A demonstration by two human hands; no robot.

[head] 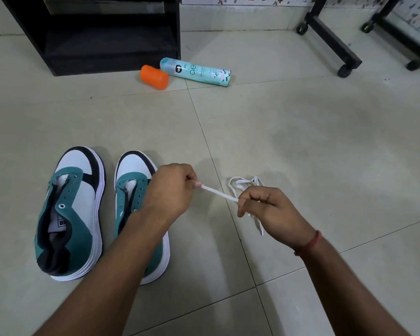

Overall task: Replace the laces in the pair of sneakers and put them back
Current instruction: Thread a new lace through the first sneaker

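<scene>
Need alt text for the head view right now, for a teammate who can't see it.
Both hands, left hand and right hand, pinch a flat white shoelace taut between them above the tiled floor. Two unlaced teal-and-white sneakers stand side by side to the left.

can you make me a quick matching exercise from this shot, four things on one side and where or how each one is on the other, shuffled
Things:
1. white lace
2. orange cap
3. spray can
4. left sneaker

States:
A. lying on its side by the black shelf
B. stretched between both hands
C. standing unlaced, eyelets empty
D. lying on the floor, light teal with flowers

Pairs: 1-B, 2-A, 3-D, 4-C
</scene>
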